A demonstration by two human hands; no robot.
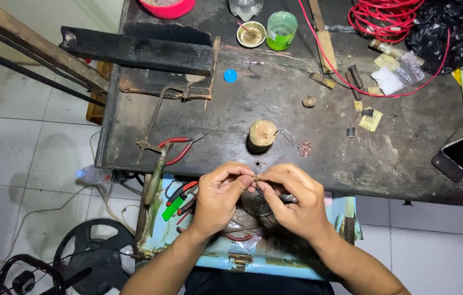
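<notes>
while two hands pinch one tiny piece (255, 180) | left grip (221, 192) clenched on it | right grip (291, 198) too

Even overhead light, sharp focus throughout, mild glare on the white floor tiles (18, 136), slight wide-angle bending at frame edges.

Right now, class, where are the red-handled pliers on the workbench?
In the head view, the red-handled pliers lie near the front edge of the dark workbench, left of the wooden stump and above the left hand.
</notes>
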